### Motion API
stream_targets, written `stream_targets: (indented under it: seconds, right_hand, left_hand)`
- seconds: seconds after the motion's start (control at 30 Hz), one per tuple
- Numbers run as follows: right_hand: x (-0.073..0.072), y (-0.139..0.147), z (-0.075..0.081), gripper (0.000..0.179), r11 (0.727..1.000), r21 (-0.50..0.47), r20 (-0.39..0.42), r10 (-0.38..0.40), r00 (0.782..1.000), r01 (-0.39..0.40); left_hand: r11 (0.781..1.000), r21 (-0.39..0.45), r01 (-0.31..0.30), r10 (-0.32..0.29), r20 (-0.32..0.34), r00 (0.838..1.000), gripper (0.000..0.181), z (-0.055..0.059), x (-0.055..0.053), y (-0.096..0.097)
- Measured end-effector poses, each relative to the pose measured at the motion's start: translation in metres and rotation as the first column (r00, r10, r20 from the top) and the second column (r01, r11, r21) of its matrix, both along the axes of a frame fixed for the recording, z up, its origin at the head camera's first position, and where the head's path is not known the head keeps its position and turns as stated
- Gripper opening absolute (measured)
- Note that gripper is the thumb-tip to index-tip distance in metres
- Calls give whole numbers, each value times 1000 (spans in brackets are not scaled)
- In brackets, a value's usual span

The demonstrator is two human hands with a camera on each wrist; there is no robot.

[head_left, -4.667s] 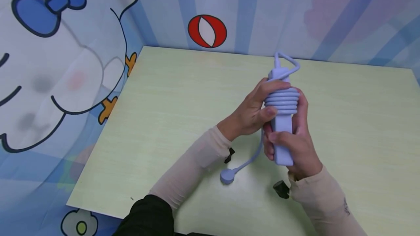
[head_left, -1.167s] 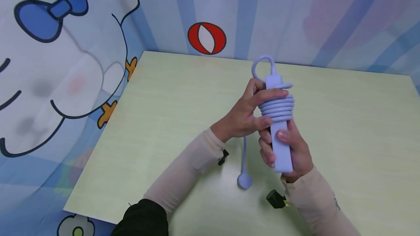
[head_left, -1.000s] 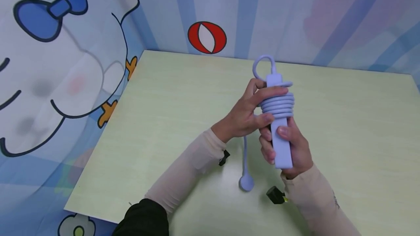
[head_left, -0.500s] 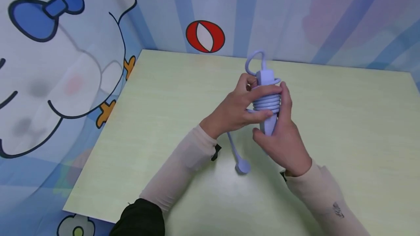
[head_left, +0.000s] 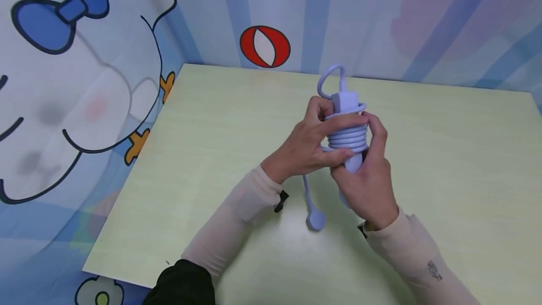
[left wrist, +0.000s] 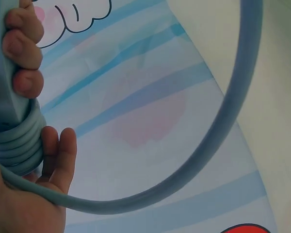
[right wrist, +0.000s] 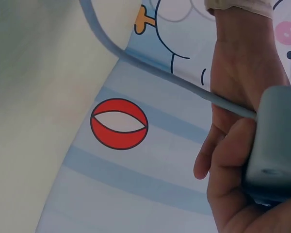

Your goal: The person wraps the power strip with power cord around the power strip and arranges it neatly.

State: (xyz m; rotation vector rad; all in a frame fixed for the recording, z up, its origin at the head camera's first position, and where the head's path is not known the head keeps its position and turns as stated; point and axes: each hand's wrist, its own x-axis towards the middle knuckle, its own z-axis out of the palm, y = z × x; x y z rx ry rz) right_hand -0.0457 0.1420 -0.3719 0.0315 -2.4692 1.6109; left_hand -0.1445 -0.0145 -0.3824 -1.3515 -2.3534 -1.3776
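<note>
A lavender power strip (head_left: 346, 101) is held up above the table, its cord wound round the middle in several coils (head_left: 348, 138). My left hand (head_left: 302, 145) grips the coils, thumb and forefinger across the front. My right hand (head_left: 370, 185) holds the lower part, mostly hiding it, with its fingers reaching up the coils' right side. The cord's free length hangs below the left hand and ends in a round plug (head_left: 315, 220). In the left wrist view this loose cord (left wrist: 203, 160) sweeps out in a wide curve. The strip's end (right wrist: 276, 145) shows in the right wrist view.
A pale, light-wood table (head_left: 237, 121) lies under both hands. Behind it and at the left stand printed cloth walls, with a red-and-white ball (head_left: 265, 46) and a cartoon figure with a blue bow (head_left: 73, 8). Dark wrist mounts (head_left: 281, 200) sit by the sleeves.
The strip has shifted left and tilted its top end toward the view. My right hand has moved from the lower end up toward the coils. The top cord loop now bends left.
</note>
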Motion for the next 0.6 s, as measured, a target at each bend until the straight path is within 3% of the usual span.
stream_targets:
  seconds: [0.17, 0.3, 0.47, 0.6]
  right_hand:
    - [5, -2, 2, 91, 999, -32, -3, -20, 1000, 20]
    - [7, -3, 3, 91, 995, -96, 10, -16, 1000, 17]
    - [8, -2, 7, 91, 972, -232, 59, 32, 998, -17]
    - [8, 0, 8, 91, 936, -350, 67, 74, 995, -46]
  left_hand:
    - [995, 99, 28, -28, -7, 1000, 51, -5, 1, 2]
    - [976, 205, 66, -63, -18, 998, 47, -11, 0, 5]
    - [948, 303, 95, -102, 8, 995, 84, -17, -1, 10]
    - [938, 336, 88, -101, 21, 995, 85, -19, -1, 14]
